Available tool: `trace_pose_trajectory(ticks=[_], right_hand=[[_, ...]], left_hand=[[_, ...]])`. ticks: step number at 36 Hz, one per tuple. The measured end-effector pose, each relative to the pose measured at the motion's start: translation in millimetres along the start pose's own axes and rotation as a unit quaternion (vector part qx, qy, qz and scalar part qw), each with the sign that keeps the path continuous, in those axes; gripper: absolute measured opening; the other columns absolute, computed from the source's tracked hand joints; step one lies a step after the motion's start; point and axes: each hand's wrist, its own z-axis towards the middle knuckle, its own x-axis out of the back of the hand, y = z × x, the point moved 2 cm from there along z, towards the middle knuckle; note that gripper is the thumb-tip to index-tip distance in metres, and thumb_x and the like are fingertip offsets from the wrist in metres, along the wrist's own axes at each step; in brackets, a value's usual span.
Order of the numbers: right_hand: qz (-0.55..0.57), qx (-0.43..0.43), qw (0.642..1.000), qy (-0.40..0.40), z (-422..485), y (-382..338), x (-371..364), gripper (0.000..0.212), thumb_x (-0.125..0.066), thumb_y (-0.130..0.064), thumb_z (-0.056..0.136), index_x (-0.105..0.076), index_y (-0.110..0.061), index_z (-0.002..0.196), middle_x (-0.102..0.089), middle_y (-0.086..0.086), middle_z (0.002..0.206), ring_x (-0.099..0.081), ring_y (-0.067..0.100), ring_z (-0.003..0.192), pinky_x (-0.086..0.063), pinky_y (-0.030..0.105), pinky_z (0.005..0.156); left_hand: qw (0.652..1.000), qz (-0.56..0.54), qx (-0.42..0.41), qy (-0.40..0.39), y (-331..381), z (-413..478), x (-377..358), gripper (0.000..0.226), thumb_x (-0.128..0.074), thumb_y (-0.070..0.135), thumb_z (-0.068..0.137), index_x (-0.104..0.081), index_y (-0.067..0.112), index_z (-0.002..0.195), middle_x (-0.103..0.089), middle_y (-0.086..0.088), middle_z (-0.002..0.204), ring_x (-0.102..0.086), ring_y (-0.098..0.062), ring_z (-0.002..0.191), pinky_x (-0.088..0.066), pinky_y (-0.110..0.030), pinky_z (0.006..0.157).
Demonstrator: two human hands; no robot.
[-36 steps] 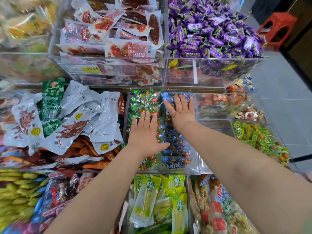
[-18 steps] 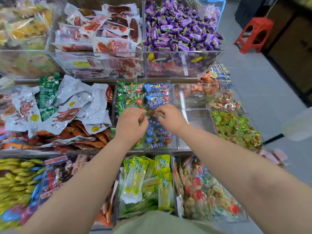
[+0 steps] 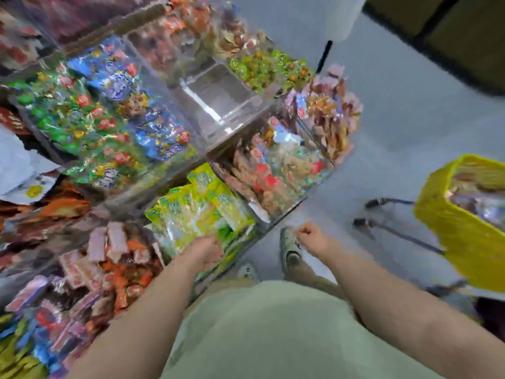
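The whole view is motion-blurred. My left hand (image 3: 203, 251) hangs over the near edge of a bin of green-yellow packets (image 3: 191, 206), fingers curled downward. My right hand (image 3: 311, 236) is balled up over the grey floor, just right of the display's corner. Blur hides whether either hand holds anything. The bins of blue-wrapped candies (image 3: 117, 83) and green-wrapped candies (image 3: 62, 113) lie further up and left, away from both hands.
An empty clear bin (image 3: 218, 105) sits mid-display, with snack bins around it. A yellow shopping basket (image 3: 459, 236) with goods in it stands on a dark frame at right. My shoe (image 3: 291, 247) is on the grey floor (image 3: 410, 119).
Both hands have pulled back from the blue and green candy bin toward my body, going from flat to curled. The view has swung right and down, bringing the yellow basket into view.
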Motion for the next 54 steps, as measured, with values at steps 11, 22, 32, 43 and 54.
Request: trace_pose_trajectory(ticks=[11,22,32,43,54], right_hand=[[0.355,-0.321,0.873,0.095,-132.5,224.5,5.5,0.022,-0.044,-0.005,0.092,-0.048,-0.011,0.072,-0.045,0.007,0.066,-0.043,0.016,0.053,-0.029,0.017,0.043],[0.511,-0.351,0.758,0.202,-180.1,329.5,97.0,0.016,-0.047,-0.013,0.094,-0.049,-0.015,0.078,-0.052,0.002,0.076,-0.052,0.011,0.066,-0.04,0.023,0.061],[0.528,-0.376,0.733,0.206,-175.3,379.5,147.7,0.018,-0.044,-0.009,0.093,-0.048,-0.015,0.077,-0.052,0.002,0.074,-0.049,0.012,0.063,-0.037,0.022,0.057],[0.582,-0.38,0.698,0.174,-105.4,388.3,204.9,0.007,-0.046,-0.012,0.094,-0.048,-0.015,0.088,-0.053,0.003,0.076,-0.051,0.014,0.063,-0.037,0.024,0.058],[0.628,-0.327,0.654,0.264,-25.3,399.9,370.2,0.009,-0.046,-0.019,0.098,-0.052,-0.017,0.104,-0.058,0.002,0.085,-0.055,0.015,0.075,-0.04,0.03,0.076]], left_hand=[[0.975,0.198,0.005,-0.103,0.2,-12.1,-130.0,0.017,-0.043,0.02,0.097,-0.052,0.014,0.083,-0.055,-0.006,0.076,-0.049,-0.017,0.064,-0.039,-0.025,0.06],[0.889,0.424,-0.15,-0.089,32.0,-3.1,-288.7,0.028,-0.047,0.009,0.096,-0.05,0.013,0.068,-0.052,-0.013,0.069,-0.046,-0.023,0.06,-0.029,-0.026,0.056],[0.827,0.526,-0.156,-0.123,52.0,-16.7,-378.9,0.03,-0.047,0.0,0.093,-0.051,0.007,0.064,-0.048,-0.011,0.058,-0.042,-0.016,0.043,-0.029,-0.019,0.037],[0.84,0.517,-0.109,-0.122,166.3,-2.2,-497.8,0.015,-0.047,0.011,0.095,-0.056,0.0,0.092,-0.053,-0.012,0.071,-0.037,-0.019,0.049,-0.027,-0.022,0.046],[0.798,0.555,-0.169,-0.164,295.0,1.5,-629.4,0.009,-0.049,0.018,0.096,-0.053,0.01,0.099,-0.058,-0.007,0.077,-0.051,-0.019,0.064,-0.037,-0.026,0.06]])
